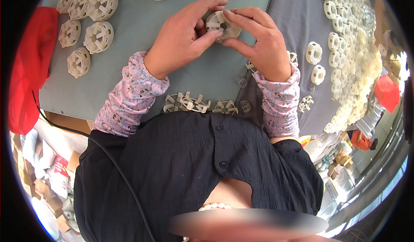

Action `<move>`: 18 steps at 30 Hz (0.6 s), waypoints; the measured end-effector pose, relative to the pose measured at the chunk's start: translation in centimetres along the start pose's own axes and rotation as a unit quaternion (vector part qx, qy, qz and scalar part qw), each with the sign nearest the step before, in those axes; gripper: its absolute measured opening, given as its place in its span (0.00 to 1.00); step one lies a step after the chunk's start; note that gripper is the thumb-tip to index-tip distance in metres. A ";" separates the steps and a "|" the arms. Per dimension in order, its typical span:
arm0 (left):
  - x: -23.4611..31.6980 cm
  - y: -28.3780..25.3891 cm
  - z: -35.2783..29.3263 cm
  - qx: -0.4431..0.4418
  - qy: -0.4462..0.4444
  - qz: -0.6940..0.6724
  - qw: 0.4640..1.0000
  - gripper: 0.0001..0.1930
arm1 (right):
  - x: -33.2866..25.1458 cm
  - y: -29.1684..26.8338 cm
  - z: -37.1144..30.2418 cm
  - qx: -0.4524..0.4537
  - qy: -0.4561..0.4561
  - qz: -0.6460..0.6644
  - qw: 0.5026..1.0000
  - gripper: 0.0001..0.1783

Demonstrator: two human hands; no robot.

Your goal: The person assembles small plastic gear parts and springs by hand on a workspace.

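Over the far middle of the table, a round off-white plastic piece point(214, 23) with raised tabs and a dark centre hole is held up between both hands. My left hand point(179, 39) grips its left side, thumb along the near rim. My right hand point(266, 43) closes on its right side, fingertips over the top and thumb below. Fingers hide part of the rim. Close to my body lie several small white spoked rings point(186, 103), another spoked ring point(225, 107) and two thin metal coil springs point(241, 82).
Several finished-looking round white pieces point(98, 37) sit at the far left of the grey-green table point(129, 84). A large heap of small white rings point(345, 69) covers the right side, two rings point(314, 53) apart from it. Red cloth point(34, 65) hangs at the left edge.
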State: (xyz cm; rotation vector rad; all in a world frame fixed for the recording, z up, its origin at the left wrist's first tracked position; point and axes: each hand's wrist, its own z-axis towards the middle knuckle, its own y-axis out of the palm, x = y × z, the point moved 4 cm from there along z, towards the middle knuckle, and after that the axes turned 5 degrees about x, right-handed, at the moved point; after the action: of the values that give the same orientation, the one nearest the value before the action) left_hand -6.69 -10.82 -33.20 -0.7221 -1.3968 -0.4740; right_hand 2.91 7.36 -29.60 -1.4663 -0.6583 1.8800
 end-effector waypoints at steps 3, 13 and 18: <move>0.0 0.5 0.1 -0.010 0.051 0.072 0.996 0.31 | -1.5 1.3 -2.0 -0.007 0.020 -0.117 0.993 0.43; -1.1 -2.8 0.3 -0.022 -0.007 0.042 0.999 0.26 | 2.3 -5.7 -7.0 0.173 0.134 -0.303 0.927 0.36; 1.8 -5.0 0.9 0.275 0.202 0.383 0.858 0.21 | 9.4 -8.7 -13.7 0.185 0.295 -0.344 0.872 0.36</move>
State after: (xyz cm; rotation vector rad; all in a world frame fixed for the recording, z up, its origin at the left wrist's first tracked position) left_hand -10.50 -13.51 -30.51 -0.5939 -0.6912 0.3875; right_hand 16.40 20.08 -32.67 -1.2267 -0.4040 0.8767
